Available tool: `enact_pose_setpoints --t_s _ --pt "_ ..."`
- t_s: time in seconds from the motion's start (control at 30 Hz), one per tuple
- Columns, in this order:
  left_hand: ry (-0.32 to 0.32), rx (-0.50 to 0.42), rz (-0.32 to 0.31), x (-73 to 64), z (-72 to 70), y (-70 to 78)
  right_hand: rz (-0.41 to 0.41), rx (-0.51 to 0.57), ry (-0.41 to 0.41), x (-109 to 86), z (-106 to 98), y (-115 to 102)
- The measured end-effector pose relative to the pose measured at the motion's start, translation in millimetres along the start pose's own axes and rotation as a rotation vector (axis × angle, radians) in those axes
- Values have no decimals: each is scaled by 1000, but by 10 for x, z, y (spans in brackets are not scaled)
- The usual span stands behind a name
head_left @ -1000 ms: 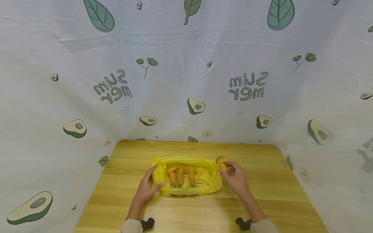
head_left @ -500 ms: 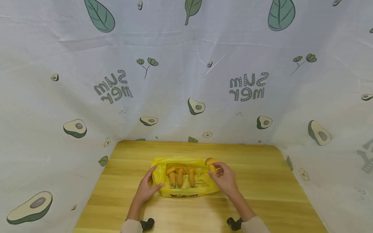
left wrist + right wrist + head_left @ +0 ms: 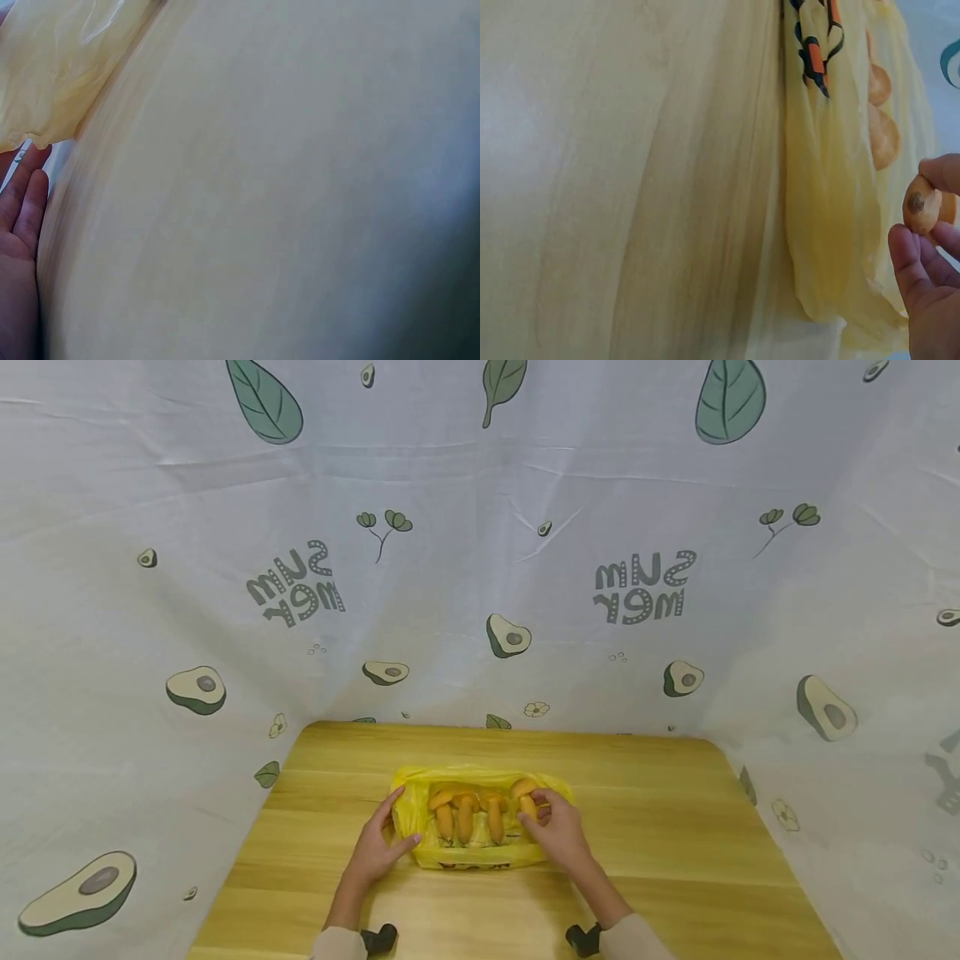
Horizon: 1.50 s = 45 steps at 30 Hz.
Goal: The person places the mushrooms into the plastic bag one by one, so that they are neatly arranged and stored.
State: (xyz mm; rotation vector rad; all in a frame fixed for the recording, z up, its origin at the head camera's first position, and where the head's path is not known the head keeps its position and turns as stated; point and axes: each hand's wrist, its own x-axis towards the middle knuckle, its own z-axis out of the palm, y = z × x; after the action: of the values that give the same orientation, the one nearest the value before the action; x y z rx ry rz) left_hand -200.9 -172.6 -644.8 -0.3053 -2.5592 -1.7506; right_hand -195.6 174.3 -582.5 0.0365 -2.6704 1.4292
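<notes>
A thin yellow plastic bag lies on the wooden table, its mouth spread wide and facing up. Several orange-brown mushrooms rest side by side inside, caps toward the back. Over the bag's right end my right hand pinches another mushroom by its stem, cap pointing away. In the right wrist view, the stem's dark-spotted end shows between thumb and fingers. My left hand rests at the bag's left end, thumb and index finger spread along its rim. In the left wrist view its fingers lie fairly straight beside the plastic.
The wooden table extends around the bag on all sides. A pale cloth printed with avocados and leaves hangs behind and along both sides. Black pieces sit at both wrists by the sleeves.
My right hand has moved left with the mushroom, from beside the bag's right edge to over its opening, lower beside the other mushrooms. The left hand has stayed in place.
</notes>
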Motion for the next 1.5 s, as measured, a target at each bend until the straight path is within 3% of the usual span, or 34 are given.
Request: enact_pose_setpoints --t_s 0.83,1.2,1.37,1.5 --pt "31 -13 22 -3 54 33 -5 -144 -15 11 170 155" --pt "6 10 54 -86 -9 404 34 -163 -45 -12 110 77" --pt "46 22 78 -55 56 196 31 -143 -25 -43 60 48" --pt "60 30 86 -34 71 26 -20 -108 4 -71 4 77"
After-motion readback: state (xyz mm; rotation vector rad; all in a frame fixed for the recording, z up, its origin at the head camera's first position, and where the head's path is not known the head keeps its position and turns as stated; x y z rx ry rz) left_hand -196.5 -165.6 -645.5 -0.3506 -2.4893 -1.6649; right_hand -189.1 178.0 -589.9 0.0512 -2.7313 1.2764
